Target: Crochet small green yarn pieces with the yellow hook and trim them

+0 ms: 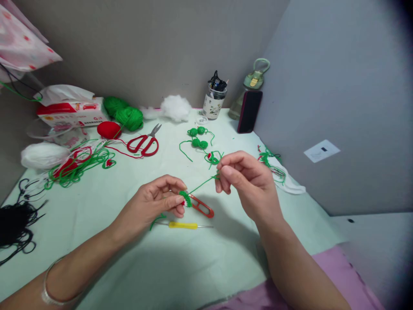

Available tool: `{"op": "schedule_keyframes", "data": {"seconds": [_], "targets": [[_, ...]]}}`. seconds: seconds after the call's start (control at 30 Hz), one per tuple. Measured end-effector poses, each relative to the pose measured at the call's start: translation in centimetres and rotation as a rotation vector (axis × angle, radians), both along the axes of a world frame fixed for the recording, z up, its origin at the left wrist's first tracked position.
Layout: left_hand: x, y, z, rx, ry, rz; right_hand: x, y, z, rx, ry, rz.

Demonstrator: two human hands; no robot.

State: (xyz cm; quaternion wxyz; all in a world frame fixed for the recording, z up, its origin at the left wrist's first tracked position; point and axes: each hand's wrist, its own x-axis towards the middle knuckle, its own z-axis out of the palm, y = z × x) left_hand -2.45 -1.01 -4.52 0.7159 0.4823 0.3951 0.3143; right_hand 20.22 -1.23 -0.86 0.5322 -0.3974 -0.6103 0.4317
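Note:
My left hand [167, 196] pinches a small crocheted piece [185, 199] in green, white and red. From it a green yarn strand [203, 184] runs taut up to my right hand [245, 176], whose thumb and forefinger are closed on it. Whether a needle is also in those fingertips I cannot make out. Just behind the crocheted piece lies a red-orange snips-like tool [204, 206] on the table. Nearer to me is a crochet hook with a yellow handle [183, 225], a short green yarn tail beside it.
Red-handled scissors [143, 144], green yarn balls [129, 117] and tangled yarn [84, 165] lie left. Small green crocheted balls [199, 143] sit beyond my hands. White stuffing [176, 107], a pen jar [214, 102], a bottle [237, 105] and a phone [250, 112] stand along the back.

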Motion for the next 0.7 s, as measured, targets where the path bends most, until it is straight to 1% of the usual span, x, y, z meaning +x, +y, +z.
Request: {"op": "schedule_keyframes", "data": {"seconds": [0.07,0.2,0.33,0.43,0.7], "targets": [[-0.1,0.1,0.0,0.007,-0.009,0.022,0.0,-0.1,0.1,0.068,-0.134,0.015],[-0.4,0.0,-0.1,0.007,0.017,0.025,0.1,-0.1,-0.2,0.244,-0.380,0.046],[-0.5,0.0,-0.1,0.014,0.034,0.027,0.2,0.1,-0.7,0.340,-0.556,0.061],[-0.5,0.1,0.0,0.035,0.027,0.010,0.2,0.2,-0.9,0.358,-0.613,0.064],[-0.6,0.0,0.1,0.066,0.043,-0.013,0.2,0.2,-0.9,0.394,-0.666,0.091]]}}
